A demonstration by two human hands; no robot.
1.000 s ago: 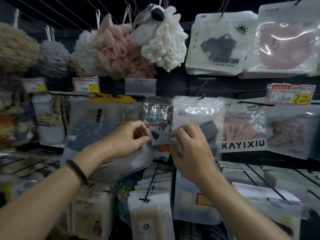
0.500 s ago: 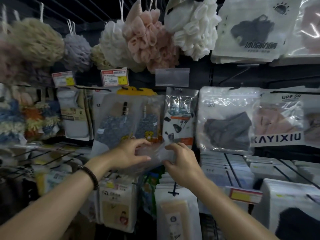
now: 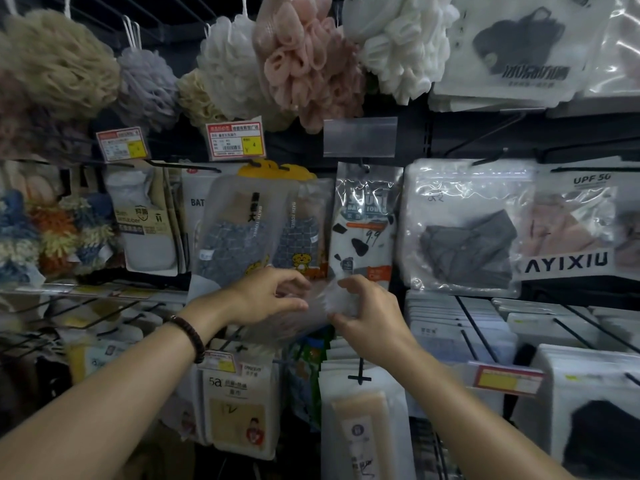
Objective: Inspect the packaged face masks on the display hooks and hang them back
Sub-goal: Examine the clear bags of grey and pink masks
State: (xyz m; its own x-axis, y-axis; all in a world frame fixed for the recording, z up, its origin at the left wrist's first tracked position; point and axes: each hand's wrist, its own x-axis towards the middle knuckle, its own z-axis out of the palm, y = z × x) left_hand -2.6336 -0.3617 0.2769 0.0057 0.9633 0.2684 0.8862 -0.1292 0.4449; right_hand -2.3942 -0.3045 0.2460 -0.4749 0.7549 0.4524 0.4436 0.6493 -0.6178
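Observation:
A grey face mask in a clear packet [image 3: 464, 233] hangs on a hook right of centre, with a pink mask packet marked UPF 50 [image 3: 575, 230] beside it. A black mask packet [image 3: 512, 50] hangs above them. Both hands are left of these, on a frosted packet holding a blue checked bath towel [image 3: 242, 237] that hangs from a yellow header. My left hand [image 3: 266, 296] pinches its lower edge. My right hand [image 3: 370, 317] grips its crumpled lower right corner. Neither hand touches a mask packet.
Bath puffs [image 3: 304, 60] hang along the top row, price tags [image 3: 237, 140] below them. A cow-print towel packet [image 3: 363, 230] hangs between the frosted packet and the grey mask. Black wire hooks [image 3: 360, 375] with stacked packets jut out under my hands.
My right hand has left the grey mask packet and moved left to the frosted towel packet. Both hands now hold its lower edge. The view has shifted left and closer.

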